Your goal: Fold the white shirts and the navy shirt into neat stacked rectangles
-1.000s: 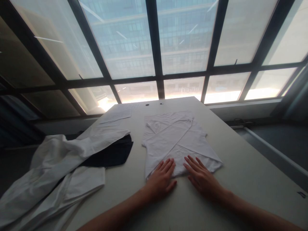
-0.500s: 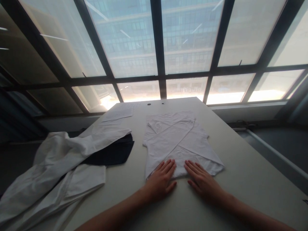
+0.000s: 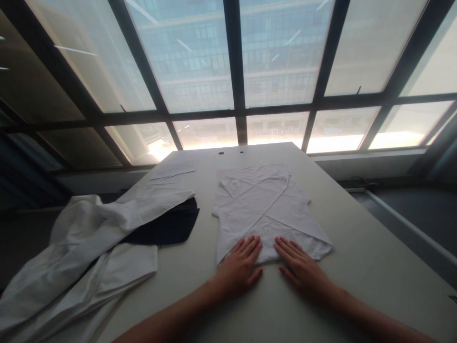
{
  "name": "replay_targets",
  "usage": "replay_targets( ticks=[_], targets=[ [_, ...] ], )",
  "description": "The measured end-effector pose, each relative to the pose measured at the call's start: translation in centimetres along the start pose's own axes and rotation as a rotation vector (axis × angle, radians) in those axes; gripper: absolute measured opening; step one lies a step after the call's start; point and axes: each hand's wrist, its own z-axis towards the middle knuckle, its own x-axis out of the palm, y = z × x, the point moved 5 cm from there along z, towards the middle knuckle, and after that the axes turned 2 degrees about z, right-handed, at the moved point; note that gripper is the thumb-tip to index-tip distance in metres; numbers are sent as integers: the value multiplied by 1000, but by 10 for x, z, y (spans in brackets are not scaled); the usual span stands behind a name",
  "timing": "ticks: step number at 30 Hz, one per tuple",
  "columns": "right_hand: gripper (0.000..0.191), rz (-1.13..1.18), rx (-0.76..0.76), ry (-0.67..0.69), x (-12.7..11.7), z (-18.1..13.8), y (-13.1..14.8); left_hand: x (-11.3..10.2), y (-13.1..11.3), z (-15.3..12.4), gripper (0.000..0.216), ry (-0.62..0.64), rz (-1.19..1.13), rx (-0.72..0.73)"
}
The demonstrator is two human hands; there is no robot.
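White garment [image 3: 262, 195] lies spread flat on the desk [image 3: 357, 271], centrally placed in front of the person, its near edge beneath the fingers of both hands.

Left hand [image 3: 237, 267]: open, palm down, fingers extended and together, laid on the near edge of the garment left of its middle. The thumb points inward, clear of the fabric, over the desk surface. Nothing is gripped.

Right hand [image 3: 303, 271]: open, palm down, fingers extended across the same edge, right of the middle. The thumb is likewise off the fabric. Nothing is gripped. The two hands are apart, with a strip of the near edge exposed between them.

At the near left, a folded white cloth [image 3: 124, 267] lies partly under a dark cloth [image 3: 166, 226]; a loose, rumpled white cloth [image 3: 85, 233] lies over the dark one. This stack is apart from the garment.

On the garment, diagonal creases run across the front; a short projection shows at each side. Its far edge is wrinkled.

Beyond, sheets of paper [image 3: 174, 170] lie at the far left of the desk. Two dark round spots [image 3: 221, 153] are near the far edge.

Behind the desk stands a dark-framed window [image 3: 200, 100], with a building [image 3: 274, 57] visible through the glass.
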Motion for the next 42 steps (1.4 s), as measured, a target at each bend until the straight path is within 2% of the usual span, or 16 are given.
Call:
replay_targets(
  ticks=[11, 26, 33, 36, 39, 42],
  targets=[
    [58, -34, 19, -21, 0, -1, 2, -2, -3, 2, 67, 23, 18, -16],
    [55, -34, 12, -69, -2, 0, 3, -3, -4, 3, 66, -13, 11, -11],
    [46, -5, 32, -162, -7, 3, 1, -1, -2, 3, 67, -7, 15, -11],
    [38, -9, 89, -236, -10, 10, 7, 1, 0, 4, 67, -4, 16, -8],
    [31, -59, 221, -324, -9, 21, 17, 5, 1, 5, 67, -12, 18, -2],
    [29, -97, 300, -359, -8, 29, 24, 7, 2, 6, 68, -25, 17, 2]
  ],
)
